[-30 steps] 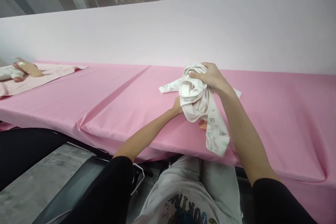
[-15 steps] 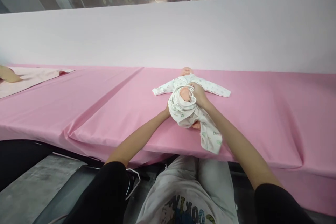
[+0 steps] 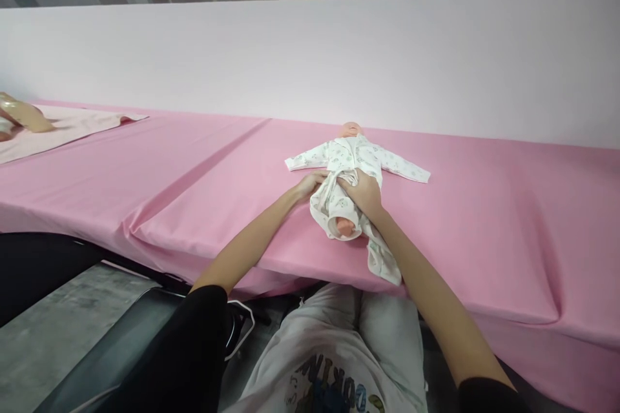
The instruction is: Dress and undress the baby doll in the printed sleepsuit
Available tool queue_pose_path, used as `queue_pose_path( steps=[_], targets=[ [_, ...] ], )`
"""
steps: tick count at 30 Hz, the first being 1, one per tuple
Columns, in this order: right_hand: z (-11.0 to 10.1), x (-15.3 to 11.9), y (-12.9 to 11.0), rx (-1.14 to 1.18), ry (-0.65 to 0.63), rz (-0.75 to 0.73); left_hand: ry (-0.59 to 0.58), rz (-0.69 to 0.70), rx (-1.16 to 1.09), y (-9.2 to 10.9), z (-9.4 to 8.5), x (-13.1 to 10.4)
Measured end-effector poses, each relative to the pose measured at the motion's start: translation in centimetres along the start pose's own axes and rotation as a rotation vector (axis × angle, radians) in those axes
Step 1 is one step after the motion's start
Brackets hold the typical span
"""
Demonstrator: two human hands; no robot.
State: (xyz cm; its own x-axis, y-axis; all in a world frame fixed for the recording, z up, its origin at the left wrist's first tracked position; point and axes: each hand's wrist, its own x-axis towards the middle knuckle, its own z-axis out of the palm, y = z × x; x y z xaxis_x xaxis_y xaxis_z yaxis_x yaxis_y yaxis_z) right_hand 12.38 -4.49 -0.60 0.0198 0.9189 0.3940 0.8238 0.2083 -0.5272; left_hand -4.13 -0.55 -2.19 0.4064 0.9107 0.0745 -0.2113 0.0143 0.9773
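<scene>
A baby doll (image 3: 350, 129) lies on its back on the pink cloth, its head toward the white panel. It wears a white printed top (image 3: 351, 153) with both sleeves spread out. White printed baby trousers (image 3: 334, 200) are bunched around its lower body, and a foot (image 3: 345, 226) shows in one leg opening. The other trouser leg (image 3: 384, 262) hangs flat toward the table's front edge. My left hand (image 3: 311, 184) pinches the trousers' gathered waist on the left. My right hand (image 3: 365, 193) grips the same fabric at the doll's middle, thumb inward.
A pink cloth (image 3: 217, 206) covers the long table, with a raised fold to the left of the doll. A white panel (image 3: 310, 64) borders the back. At far left, another doll's limb (image 3: 29, 117) rests on a pale mat (image 3: 87, 122). A dark chair (image 3: 116, 342) stands lower left.
The trousers have been drawn up toward the doll's waist. A foot now pokes from the leg opening nearer me, and my left hand has come up from the side to the waist.
</scene>
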Motion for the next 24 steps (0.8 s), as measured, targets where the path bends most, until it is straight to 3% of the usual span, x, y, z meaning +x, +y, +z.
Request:
queue_pose_path(
  steps=[3,6,8,10,13,15,18,21,24],
  targets=[
    [0.2,-0.3,-0.1,-0.005,-0.004,0.0,-0.086,0.019,-0.016,0.6,0.1,0.1],
    [0.4,0.0,0.1,0.06,0.017,0.014,-0.172,0.142,0.26,1.7,0.2,-0.4],
    [0.3,0.4,0.5,0.165,-0.003,0.025,-0.218,0.15,0.455,2.3,0.0,-0.8],
    [-0.3,0.9,1.1,0.326,-0.107,0.009,-0.27,0.032,0.479,2.6,-0.6,-1.0],
    [-2.0,1.4,2.5,0.59,-0.393,-0.018,-0.273,-0.15,0.278,2.3,-1.8,-0.6],
    [-3.4,1.5,3.5,0.71,-0.545,0.017,-0.2,-0.15,0.16,1.8,-2.5,0.0],
    [-4.6,1.5,4.8,0.843,-0.658,0.041,-0.074,-0.042,0.173,0.8,-3.0,0.8],
    [-3.8,1.8,5.5,0.988,-0.537,0.07,0.053,0.145,0.411,-0.3,-2.8,1.4],
    [-1.9,2.4,6.0,1.101,-0.158,0.179,0.162,0.346,0.734,-1.2,-2.4,1.6]
  ],
)
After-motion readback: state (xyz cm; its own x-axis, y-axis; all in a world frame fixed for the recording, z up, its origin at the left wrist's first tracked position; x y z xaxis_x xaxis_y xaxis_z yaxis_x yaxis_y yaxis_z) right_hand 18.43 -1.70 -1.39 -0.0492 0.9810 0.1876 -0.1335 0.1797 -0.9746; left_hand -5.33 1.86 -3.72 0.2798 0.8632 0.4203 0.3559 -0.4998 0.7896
